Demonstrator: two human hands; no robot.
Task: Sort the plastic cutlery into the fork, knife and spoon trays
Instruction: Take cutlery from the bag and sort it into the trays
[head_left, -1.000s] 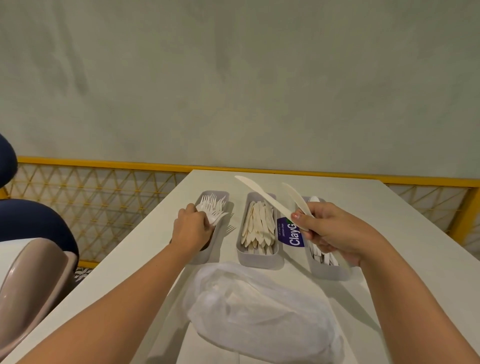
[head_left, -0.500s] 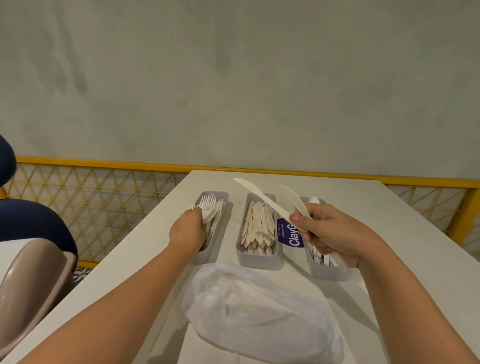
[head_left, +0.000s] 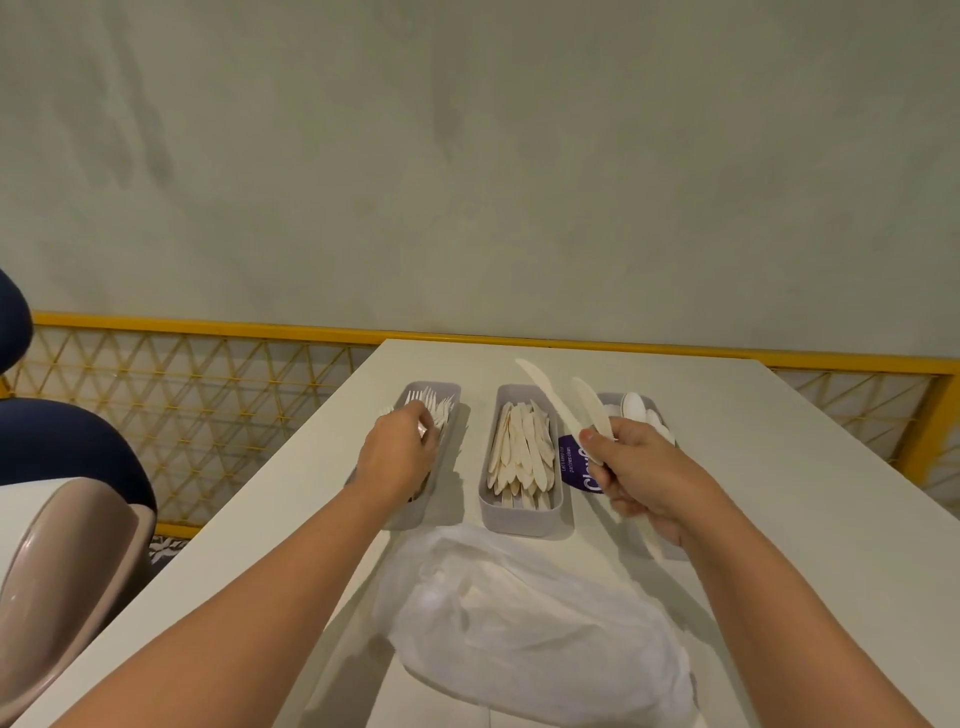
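**Hazards.** Possible slip of the two knives (head_left: 545, 392) from the right hand (head_left: 644, 473): thin, smooth handles clamped together between thumb and curled fingers, blades fanned apart and pointing up and away. With any loosening, likely loss of one onto the surface (head_left: 779, 467) or into the wrong tray. Nearest wrong target: the spoon tray (head_left: 605, 400), directly beneath and just beyond the right hand, with spoons (head_left: 635, 405) showing at its far end. Correct target: the knife tray (head_left: 522, 519), between the hands, already carrying a knife pile (head_left: 522, 452) that appears to reach near the rim. Hence a risk, on a careless release, of pieces skidding over the wall.

Second hazard at the left hand (head_left: 397, 457): tines of the forks (head_left: 436, 408) crowded and probably interlocked. Risk of dragging strays out of the fork tray (head_left: 402, 517) on withdrawal, or of nudging the light tray sideways.

Third hazard: the crumpled plastic bag (head_left: 519, 623), on the near side of both hands and between the forearms. Risk of pushing it against the trays by a brush of either arm. Contents of the bag not visible.

**Pose.** Left arm stretched forward; left hand palm down over the near half of the fork tray, fingers curled round a bunch of forks. Whether firmly gripping or about to let go, cannot tell. Right arm stretched forward; right hand raised clear of the surface, thumb uppermost, closed round both knife handles. Hands well apart.
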